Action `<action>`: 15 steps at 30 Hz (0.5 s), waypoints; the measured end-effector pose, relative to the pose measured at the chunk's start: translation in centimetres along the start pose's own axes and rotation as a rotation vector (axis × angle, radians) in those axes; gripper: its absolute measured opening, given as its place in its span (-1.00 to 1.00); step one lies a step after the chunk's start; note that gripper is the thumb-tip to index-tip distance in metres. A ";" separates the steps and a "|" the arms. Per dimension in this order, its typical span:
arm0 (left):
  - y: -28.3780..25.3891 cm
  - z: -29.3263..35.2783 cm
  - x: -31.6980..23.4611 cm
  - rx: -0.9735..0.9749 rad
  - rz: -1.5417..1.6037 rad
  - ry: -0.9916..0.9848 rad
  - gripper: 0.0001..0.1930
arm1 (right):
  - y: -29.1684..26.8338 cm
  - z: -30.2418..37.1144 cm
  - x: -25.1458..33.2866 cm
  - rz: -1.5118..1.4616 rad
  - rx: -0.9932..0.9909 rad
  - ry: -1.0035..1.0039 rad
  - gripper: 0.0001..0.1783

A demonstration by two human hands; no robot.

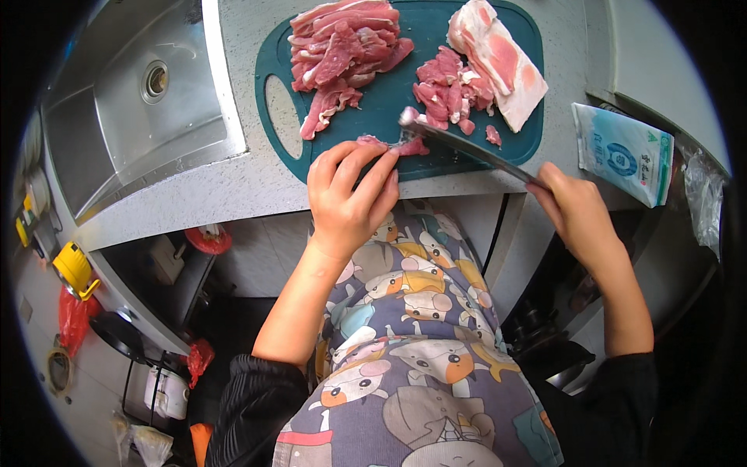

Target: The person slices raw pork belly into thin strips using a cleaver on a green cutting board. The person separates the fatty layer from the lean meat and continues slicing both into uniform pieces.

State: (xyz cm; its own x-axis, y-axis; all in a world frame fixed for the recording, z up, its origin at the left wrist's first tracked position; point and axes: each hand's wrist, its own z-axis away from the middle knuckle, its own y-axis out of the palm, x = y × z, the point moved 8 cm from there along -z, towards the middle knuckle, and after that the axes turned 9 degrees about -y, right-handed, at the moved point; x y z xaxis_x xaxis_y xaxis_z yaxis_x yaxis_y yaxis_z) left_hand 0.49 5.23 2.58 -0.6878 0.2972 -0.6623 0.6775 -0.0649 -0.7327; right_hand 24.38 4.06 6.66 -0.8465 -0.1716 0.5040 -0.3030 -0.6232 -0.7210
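Observation:
A green cutting board (366, 117) lies on the counter with raw meat on it. My right hand (574, 206) is closed round the handle of a kitchen knife (475, 149), whose blade reaches left over the board. Under the blade's far end lies a small strip of meat (416, 146). With bent fingers, my left hand (350, 187) presses that strip at the board's near edge. Sliced meat (350, 47) is piled at the far left of the board. Smaller cut pieces (447, 86) lie right of centre, beside a fatty slab of meat (502, 62).
A steel sink (156, 101) with a drain is set into the counter on the left. To the right of the board lies a white and blue plastic packet (622, 152), with a clear bag (704, 194) beyond it. Below the counter are open shelves (179, 272).

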 end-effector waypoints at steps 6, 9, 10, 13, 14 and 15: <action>1.2 -1.0 -0.7 0.099 -0.080 -0.100 -0.72 | 0.6 -2.4 2.0 0.016 -0.128 -0.048 -0.77; 1.3 -1.2 -0.7 0.108 -0.079 -0.063 -0.75 | 0.7 -2.4 2.0 0.014 -0.152 -0.040 -0.77; 1.1 -1.2 -0.8 0.100 -0.071 -0.035 -0.75 | 0.6 -2.4 2.0 0.012 -0.162 -0.035 -0.77; 0.5 -1.2 -0.7 0.148 -0.056 0.016 -0.75 | 0.8 -2.2 2.0 0.014 -0.159 -0.022 -0.77; 0.3 -1.3 -0.7 0.180 -0.045 0.023 -0.75 | 0.8 -2.2 2.0 0.016 -0.165 -0.023 -0.77; 0.2 -1.2 -0.3 0.194 -0.018 0.037 -0.76 | 0.8 -2.2 2.1 0.016 -0.171 -0.027 -0.77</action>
State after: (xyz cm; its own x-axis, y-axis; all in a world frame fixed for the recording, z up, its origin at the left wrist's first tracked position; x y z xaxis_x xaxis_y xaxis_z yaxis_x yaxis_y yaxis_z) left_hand 1.15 6.27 2.77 -0.6866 0.3343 -0.6456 0.6002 -0.2405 -0.7629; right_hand 21.43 4.89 6.07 -0.8404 -0.2019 0.5029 -0.3621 -0.4814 -0.7982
